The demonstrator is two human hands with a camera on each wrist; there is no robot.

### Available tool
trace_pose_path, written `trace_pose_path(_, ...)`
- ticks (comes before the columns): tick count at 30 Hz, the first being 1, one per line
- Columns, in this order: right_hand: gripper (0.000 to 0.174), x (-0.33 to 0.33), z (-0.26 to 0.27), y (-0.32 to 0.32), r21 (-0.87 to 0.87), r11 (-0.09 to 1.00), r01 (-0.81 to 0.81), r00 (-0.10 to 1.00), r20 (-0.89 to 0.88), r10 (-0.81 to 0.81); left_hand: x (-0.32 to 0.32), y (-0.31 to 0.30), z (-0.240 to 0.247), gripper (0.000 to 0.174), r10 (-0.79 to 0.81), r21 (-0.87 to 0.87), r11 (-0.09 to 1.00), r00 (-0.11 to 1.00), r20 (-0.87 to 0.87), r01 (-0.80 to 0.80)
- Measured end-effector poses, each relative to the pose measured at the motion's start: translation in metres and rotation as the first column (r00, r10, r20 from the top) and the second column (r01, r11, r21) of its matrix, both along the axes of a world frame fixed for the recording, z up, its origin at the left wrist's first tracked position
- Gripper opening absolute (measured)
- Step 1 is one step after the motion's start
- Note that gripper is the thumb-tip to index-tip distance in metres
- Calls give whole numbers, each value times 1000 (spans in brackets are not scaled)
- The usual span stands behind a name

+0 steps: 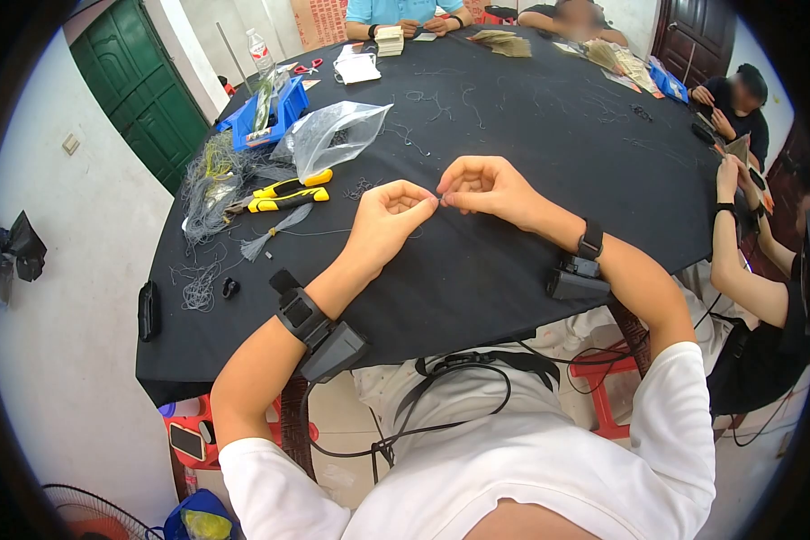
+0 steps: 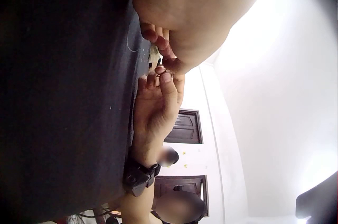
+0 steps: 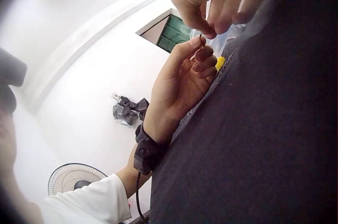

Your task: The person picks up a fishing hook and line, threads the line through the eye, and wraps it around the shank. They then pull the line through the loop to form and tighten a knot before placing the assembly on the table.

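Above the black-covered table, my left hand and right hand meet fingertip to fingertip. Between them is a small dark wire-like piece, pinched by thumb and forefinger of the left hand. The right hand's thumb and forefinger pinch at the same spot; its exact kind I cannot tell, as fingertips cover most of it. A tied bundle of pale grey line lies left of the left hand, one strand running toward that hand. Beyond the left wrist sits a small heap of dark bits.
Yellow-and-black pliers lie left of the hands, beside tangled grey line. Behind them are a clear plastic bag and a blue bin with a bottle near it. Other people sit around the far and right edges.
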State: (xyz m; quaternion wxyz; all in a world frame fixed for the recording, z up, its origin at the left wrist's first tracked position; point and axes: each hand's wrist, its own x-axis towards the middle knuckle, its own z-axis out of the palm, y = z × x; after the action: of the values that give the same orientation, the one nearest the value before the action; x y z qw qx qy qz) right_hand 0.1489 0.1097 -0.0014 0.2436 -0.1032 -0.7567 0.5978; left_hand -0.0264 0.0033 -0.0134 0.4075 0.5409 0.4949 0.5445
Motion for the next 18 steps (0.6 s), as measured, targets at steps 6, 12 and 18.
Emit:
trace_pose_path(6, 12, 0, -1, 1, -5, 1000, -4, 1000, 16, 4, 1, 0, 1, 11, 9, 11, 1000, 1000, 16, -9)
trace_pose_path(12, 15, 1, -1, 3, -56, 997, -59, 998, 28, 60, 1, -4, 9, 12, 88, 189, 982, 936, -340, -24)
trace_pose_path(18, 22, 0, -3, -4, -108, 963, -248, 969, -17, 248, 12, -12, 18, 12, 138, 382, 921, 849, -510, 79)
